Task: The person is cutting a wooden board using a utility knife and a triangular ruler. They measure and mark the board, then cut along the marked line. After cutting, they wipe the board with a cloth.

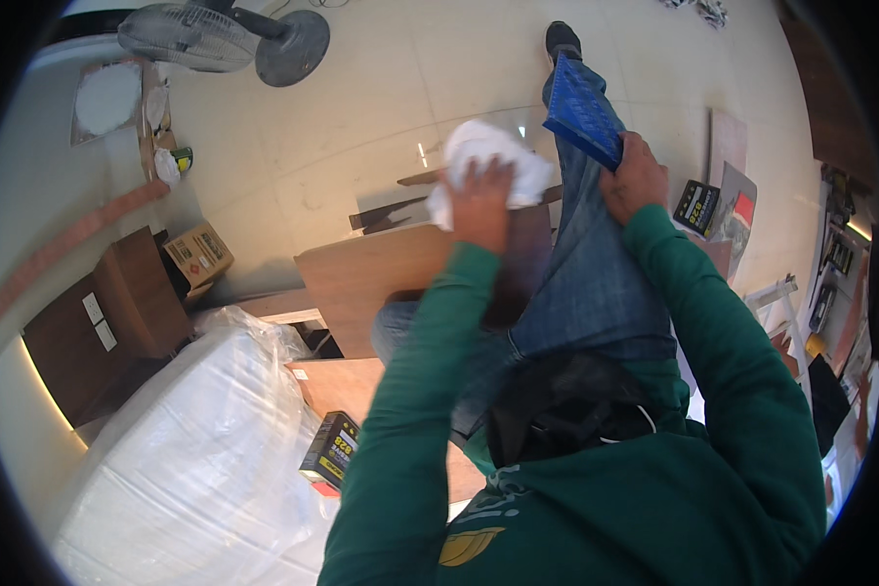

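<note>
My left hand (477, 190) presses a bunched white cloth (488, 146) at the far edge of a brown wooden board (352, 273), its fingers bent over the cloth. My right hand (635, 176) is closed on one end of a flat blue piece (578, 109), which looks like plastic and lies over my outstretched jeaned leg (596, 273). My left forearm crosses the board, whose near part is partly hidden by it and by my legs. Several dark strips (386, 217) lie on the floor just beyond the board.
A pedestal fan (291, 49) stands at upper left. A cardboard box (200, 254), brown panels (127, 303) and a plastic-wrapped bulky object (195, 430) are on the left. A dark tin (327, 449) sits beside my left arm, another (696, 205) at right, near a metal ladder-like frame (776, 293).
</note>
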